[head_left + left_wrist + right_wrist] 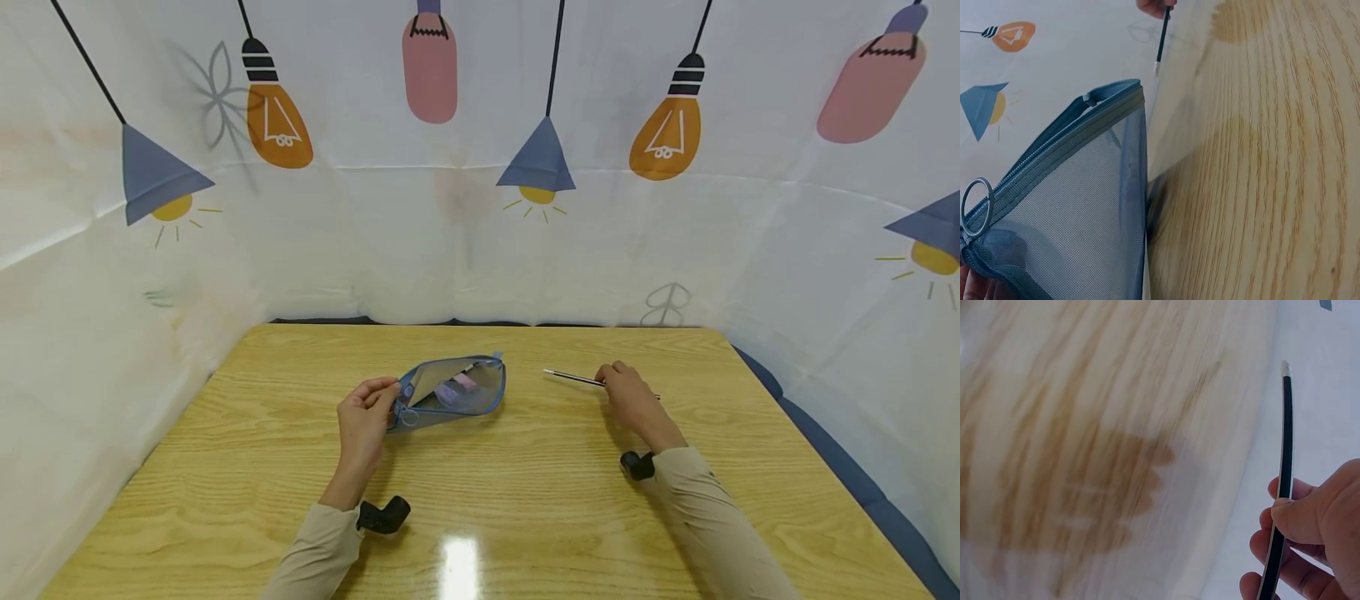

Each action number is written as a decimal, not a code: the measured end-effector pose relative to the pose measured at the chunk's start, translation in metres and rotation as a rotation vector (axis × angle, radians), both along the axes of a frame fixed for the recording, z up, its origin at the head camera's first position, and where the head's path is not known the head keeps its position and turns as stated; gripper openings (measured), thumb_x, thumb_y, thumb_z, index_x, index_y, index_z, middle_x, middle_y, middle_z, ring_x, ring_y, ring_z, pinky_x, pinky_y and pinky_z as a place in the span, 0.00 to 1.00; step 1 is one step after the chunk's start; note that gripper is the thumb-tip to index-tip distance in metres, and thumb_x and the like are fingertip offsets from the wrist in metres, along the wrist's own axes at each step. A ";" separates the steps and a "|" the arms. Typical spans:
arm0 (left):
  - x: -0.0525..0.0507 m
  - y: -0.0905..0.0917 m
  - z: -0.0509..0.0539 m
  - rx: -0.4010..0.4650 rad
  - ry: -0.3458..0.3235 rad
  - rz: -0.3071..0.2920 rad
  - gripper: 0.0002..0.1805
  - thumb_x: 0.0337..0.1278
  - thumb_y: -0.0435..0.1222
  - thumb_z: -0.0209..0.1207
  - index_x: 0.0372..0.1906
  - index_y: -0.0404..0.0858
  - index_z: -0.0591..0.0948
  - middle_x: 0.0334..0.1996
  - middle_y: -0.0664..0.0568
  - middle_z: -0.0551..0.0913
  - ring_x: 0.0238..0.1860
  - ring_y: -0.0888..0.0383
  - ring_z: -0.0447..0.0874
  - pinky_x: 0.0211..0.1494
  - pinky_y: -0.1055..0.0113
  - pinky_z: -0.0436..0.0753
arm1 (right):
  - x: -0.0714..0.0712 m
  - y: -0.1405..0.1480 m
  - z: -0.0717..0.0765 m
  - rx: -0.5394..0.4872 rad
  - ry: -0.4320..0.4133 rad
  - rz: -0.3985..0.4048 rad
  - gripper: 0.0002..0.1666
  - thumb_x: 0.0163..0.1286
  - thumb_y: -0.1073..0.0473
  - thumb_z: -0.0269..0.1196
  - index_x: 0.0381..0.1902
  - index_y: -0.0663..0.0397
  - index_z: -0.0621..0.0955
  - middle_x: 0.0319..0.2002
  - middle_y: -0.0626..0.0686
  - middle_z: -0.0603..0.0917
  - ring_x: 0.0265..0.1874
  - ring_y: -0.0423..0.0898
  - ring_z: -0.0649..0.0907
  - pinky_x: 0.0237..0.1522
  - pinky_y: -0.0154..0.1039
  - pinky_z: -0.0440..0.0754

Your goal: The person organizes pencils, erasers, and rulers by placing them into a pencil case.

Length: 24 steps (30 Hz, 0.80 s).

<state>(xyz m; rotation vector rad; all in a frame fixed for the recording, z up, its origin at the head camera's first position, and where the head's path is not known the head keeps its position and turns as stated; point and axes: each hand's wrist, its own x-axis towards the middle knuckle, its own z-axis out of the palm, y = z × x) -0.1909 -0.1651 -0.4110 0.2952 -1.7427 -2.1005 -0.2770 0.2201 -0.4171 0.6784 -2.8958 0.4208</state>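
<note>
My left hand (362, 429) pinches the left end of a blue mesh pencil case (431, 419), which is unzipped and tilted so that its mouth shows. Inside lie a pale purple item (452, 395) and a small pink piece (466, 382), too small to identify. In the left wrist view the case's mesh side (1079, 206) and round zipper ring (977, 207) fill the lower left. Right of the case, my right hand (632, 402) holds a dark pencil (1285, 444) between thumb and fingers, above the table. Its whitish end (551, 372) points toward the case.
Both hands are over a wood-grain table (487, 500). A white cloth (465, 250) printed with lamps and bulbs hangs behind and at the sides. Black wrist cameras (384, 515) sit at both cuffs.
</note>
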 end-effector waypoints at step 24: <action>-0.004 0.007 0.000 -0.030 -0.005 -0.007 0.11 0.61 0.32 0.64 0.44 0.27 0.82 0.26 0.54 0.85 0.23 0.65 0.76 0.26 0.74 0.74 | 0.008 -0.009 0.010 0.030 0.095 -0.008 0.10 0.68 0.77 0.56 0.44 0.63 0.74 0.38 0.58 0.75 0.41 0.61 0.77 0.40 0.58 0.75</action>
